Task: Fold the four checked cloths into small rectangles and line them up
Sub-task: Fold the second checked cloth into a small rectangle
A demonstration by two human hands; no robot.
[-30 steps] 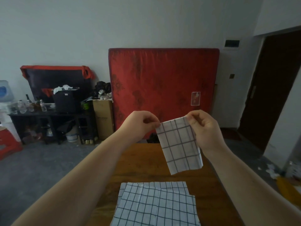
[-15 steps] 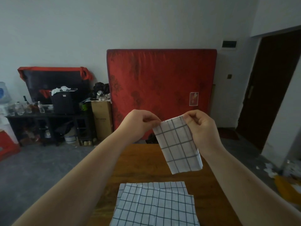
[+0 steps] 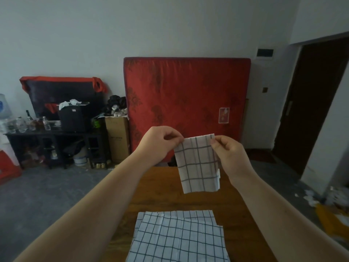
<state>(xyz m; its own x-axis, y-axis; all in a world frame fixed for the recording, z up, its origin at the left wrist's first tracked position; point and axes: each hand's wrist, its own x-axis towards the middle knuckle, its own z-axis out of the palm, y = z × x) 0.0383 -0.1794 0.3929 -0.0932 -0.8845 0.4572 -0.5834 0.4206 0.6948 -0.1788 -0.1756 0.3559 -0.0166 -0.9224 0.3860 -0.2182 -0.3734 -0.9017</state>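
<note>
Pinching the cloth (image 3: 198, 165) by its top corners, our left hand (image 3: 160, 144) and right hand (image 3: 230, 156) hold it above the table (image 3: 158, 188); we cannot read the box (image 3: 117, 140).

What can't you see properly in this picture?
All in the head view:
Flat pile of white checked cloths: near end cut off by the bottom edge; overlap hides how many.
Small folded white checked cloth: its back and layers face away.
Clear bottles on the dark shelf: too small to read.

White cloth (image 3: 198, 163) with dark checks, brown wooden table (image 3: 236, 214), red patterned mattress (image 3: 187, 95), grey floor (image 3: 47, 190).
</note>
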